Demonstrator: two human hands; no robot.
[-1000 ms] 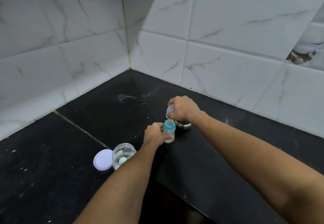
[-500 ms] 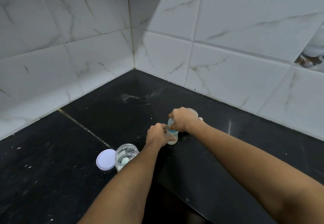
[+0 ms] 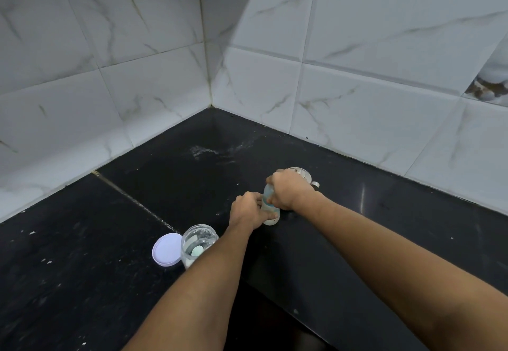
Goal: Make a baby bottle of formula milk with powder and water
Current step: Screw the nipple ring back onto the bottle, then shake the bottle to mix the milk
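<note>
Your left hand (image 3: pixel 248 209) curled around the lower body of the baby bottle (image 3: pixel 270 212), upright on the black counter (image 3: pixel 357 240). Your right hand (image 3: pixel 288 190), arm outstretched, wrapped its fingers over the top.

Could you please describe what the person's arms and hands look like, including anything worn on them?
Both the left hand and right hand are bare, without gloves. The left forearm and right forearm show no sleeves, and neither wrist carries a watch or bracelet. Rings are too small to judge.
</note>
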